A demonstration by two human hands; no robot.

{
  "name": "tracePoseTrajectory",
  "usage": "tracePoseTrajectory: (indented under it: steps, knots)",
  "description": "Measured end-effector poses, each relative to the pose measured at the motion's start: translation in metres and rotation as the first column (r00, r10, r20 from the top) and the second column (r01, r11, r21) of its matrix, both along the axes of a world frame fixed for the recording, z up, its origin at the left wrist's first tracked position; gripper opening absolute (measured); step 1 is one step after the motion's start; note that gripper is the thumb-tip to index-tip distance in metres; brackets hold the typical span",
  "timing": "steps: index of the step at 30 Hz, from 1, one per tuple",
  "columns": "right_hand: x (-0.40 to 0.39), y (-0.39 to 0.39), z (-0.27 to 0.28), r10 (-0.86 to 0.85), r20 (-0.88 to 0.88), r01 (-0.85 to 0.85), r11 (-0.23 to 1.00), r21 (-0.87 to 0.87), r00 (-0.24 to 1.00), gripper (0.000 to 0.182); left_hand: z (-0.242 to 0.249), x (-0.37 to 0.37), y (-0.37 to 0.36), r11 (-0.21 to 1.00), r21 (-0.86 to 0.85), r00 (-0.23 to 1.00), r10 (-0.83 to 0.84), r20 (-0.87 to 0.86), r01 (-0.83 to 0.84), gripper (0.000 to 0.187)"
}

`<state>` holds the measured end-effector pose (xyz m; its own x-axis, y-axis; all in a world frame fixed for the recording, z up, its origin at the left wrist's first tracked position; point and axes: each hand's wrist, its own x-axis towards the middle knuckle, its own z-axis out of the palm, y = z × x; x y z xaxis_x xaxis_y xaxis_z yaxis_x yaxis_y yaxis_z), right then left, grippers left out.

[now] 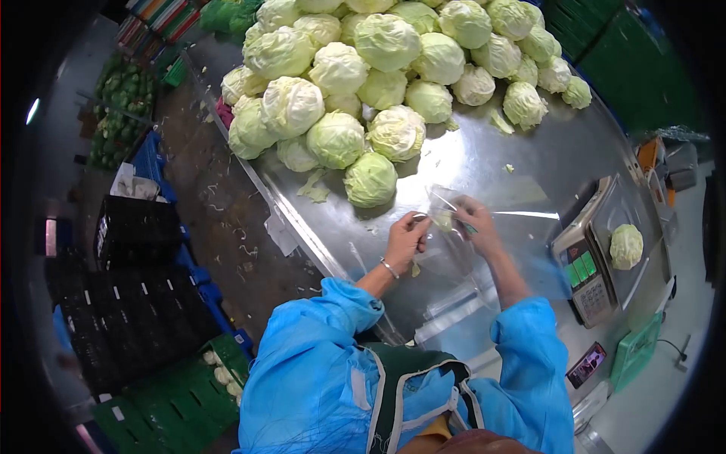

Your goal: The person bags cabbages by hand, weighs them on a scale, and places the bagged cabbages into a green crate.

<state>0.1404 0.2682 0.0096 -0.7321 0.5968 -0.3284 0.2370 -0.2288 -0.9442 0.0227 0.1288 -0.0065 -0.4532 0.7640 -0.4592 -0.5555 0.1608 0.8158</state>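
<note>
My left hand [408,240], with a bracelet at the wrist, is closed in a pinch at the edge of a clear plastic film [522,198]. Just to its right, my right hand [476,224] is closed on the same film. A thin pale strip and a small green piece show by the right fingers; I cannot make out what they are. The film spreads over the metal table [461,163] and under my right forearm. Beyond my hands, the nearest cabbage [370,180] sits at the front of a large heap of cabbages [386,41].
At the right stands a digital scale [586,265] with a cabbage [626,247] on its plate. A phone [587,365] and a green basket [637,349] lie nearer me. Black crates [136,318] and a green crate [170,405] stand left, past the table edge.
</note>
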Motion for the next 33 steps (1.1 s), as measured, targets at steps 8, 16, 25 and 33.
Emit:
tracePoseTrajectory:
  steps: [8, 16, 25, 33]
  knots:
    - [0.008, 0.004, 0.009, -0.106, 0.089, -0.005, 0.617, 0.787, 0.990, 0.036, -0.003, -0.047, -0.103, 1.000, 0.012, 0.985, 0.004, -0.174, -0.002, 0.012]
    - [0.258, 0.162, 0.079, -0.961, 0.230, -0.122, 0.250, 0.961, -0.155, 0.081, 0.002, -0.091, -0.111, 0.987, 0.010, 0.930, -0.149, -0.337, 0.162, 0.013]
    - [0.045, 0.097, 0.073, -0.410, 0.096, 0.228, 0.670, 0.706, 0.907, 0.051, -0.006, -0.171, -0.078, 0.972, 0.146, 0.662, 0.232, -0.713, -0.184, 0.008]
    - [-0.253, 0.014, 0.017, 0.215, 0.262, -0.336, 0.697, 0.633, 0.941, 0.086, -0.013, -0.186, -0.030, 0.883, 0.258, 0.907, 0.417, -0.054, -0.391, 0.012]
